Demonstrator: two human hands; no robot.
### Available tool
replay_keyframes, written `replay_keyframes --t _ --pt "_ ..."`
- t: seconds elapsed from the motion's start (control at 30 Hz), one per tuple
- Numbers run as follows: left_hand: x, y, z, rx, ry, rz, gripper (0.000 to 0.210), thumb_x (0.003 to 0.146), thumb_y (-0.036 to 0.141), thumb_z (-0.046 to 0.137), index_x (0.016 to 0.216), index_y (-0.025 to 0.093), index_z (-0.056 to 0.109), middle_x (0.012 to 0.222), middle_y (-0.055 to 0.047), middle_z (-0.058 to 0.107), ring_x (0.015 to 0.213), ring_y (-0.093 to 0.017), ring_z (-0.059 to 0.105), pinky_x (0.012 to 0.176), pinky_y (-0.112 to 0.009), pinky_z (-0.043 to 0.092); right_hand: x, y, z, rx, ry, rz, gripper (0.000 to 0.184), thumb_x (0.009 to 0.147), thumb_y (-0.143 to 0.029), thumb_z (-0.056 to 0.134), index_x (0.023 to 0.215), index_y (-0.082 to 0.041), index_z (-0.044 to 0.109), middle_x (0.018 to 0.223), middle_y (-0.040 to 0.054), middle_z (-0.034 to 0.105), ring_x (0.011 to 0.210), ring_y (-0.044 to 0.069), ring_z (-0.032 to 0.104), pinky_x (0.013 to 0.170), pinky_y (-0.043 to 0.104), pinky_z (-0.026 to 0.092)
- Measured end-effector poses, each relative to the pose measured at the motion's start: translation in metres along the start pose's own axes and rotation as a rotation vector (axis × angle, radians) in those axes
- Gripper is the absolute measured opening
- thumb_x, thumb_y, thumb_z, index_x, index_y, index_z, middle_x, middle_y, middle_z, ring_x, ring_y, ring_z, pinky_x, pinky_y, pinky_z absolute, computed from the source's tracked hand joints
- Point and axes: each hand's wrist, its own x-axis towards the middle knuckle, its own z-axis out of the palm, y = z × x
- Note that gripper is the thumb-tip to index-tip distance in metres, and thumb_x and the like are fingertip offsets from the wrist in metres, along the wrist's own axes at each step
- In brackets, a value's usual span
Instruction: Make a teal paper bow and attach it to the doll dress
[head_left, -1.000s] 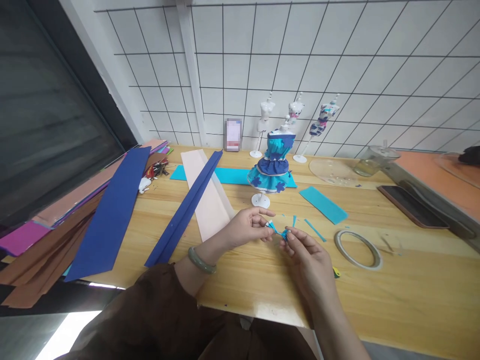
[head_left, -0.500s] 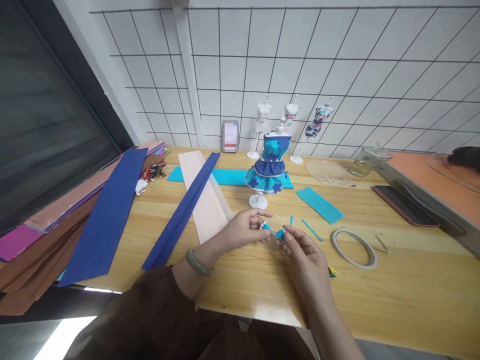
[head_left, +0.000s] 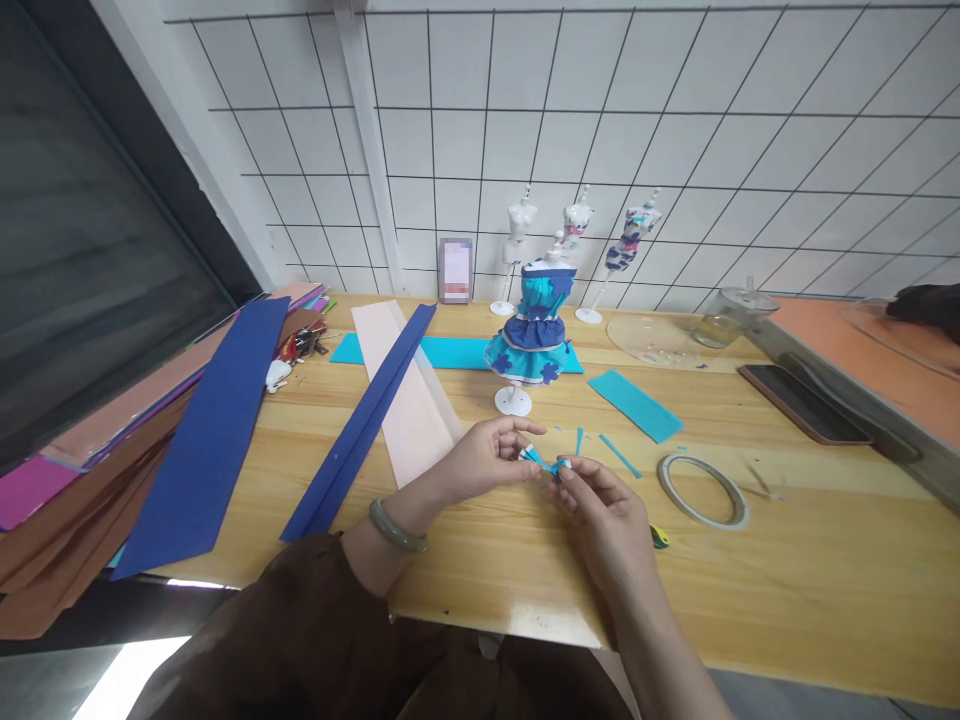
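Note:
Between my two hands is a small turquoise paper bow [head_left: 532, 455] with white edges, pinched in at its middle. The thumb and fingers of my left hand [head_left: 491, 460] grip its left end. My right hand [head_left: 604, 505] pinches the right end between thumb and fingertips, which hide part of it. Just beyond my hands stands a mini dress form [head_left: 549, 290] in a turquoise and dark blue ruffled paper dress, on a round white base. Thin turquoise paper scraps [head_left: 619, 455] lie past my right hand.
Dark blue strips [head_left: 360, 425] and a pale pink sheet [head_left: 401, 400] lie left. A turquoise rectangle [head_left: 636, 406], a tape roll [head_left: 703, 491], a dark phone [head_left: 802, 403] and a glass jar [head_left: 731, 316] are right. A yellow-green tool [head_left: 659, 537] sits by my right wrist. More dress forms stand behind.
My right fingers have shifted slightly left along the bow, toward its middle, and cover more of its right end. My left hand keeps its grip. The view has moved a little.

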Motion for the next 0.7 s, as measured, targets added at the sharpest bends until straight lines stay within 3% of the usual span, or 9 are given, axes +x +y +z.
replay_keyframes --t 0.3,0.5,0.7 --pt "0.0008 -0.0001 0.0023 0.068 0.033 0.030 0.046 0.064 0.019 0.071 0.106 0.013 0.054 0.082 -0.003 0.058 0.079 -0.012 0.058 0.076 -0.025 0.044 0.0003 -0.0028 0.0017 0.072 0.046 0.073 0.025 0.060 -0.032 0.077 0.079 -0.019 0.067 0.074 -0.0013 0.063 0.064 0.011 0.058 0.066 0.025 0.045" --pt "0.0017 -0.0037 0.0024 0.080 0.058 0.024 0.052 0.063 0.023 0.073 0.110 0.013 0.053 0.086 -0.007 0.063 0.084 -0.015 0.060 0.081 -0.030 0.044 -0.0001 -0.0044 0.0044 0.089 0.094 0.034 0.026 0.059 -0.032 0.077 0.078 -0.018 0.066 0.076 -0.0017 0.062 0.064 0.010 0.058 0.066 0.025 0.045" --pt "0.0015 -0.0028 0.0005 0.022 0.010 0.016 0.056 0.063 0.024 0.073 0.113 0.014 0.052 0.090 -0.008 0.063 0.088 -0.017 0.060 0.082 -0.031 0.044 -0.0011 -0.0040 0.0044 0.047 0.092 -0.006 0.025 0.061 -0.033 0.076 0.079 -0.018 0.066 0.077 -0.0012 0.062 0.065 0.011 0.058 0.066 0.026 0.045"
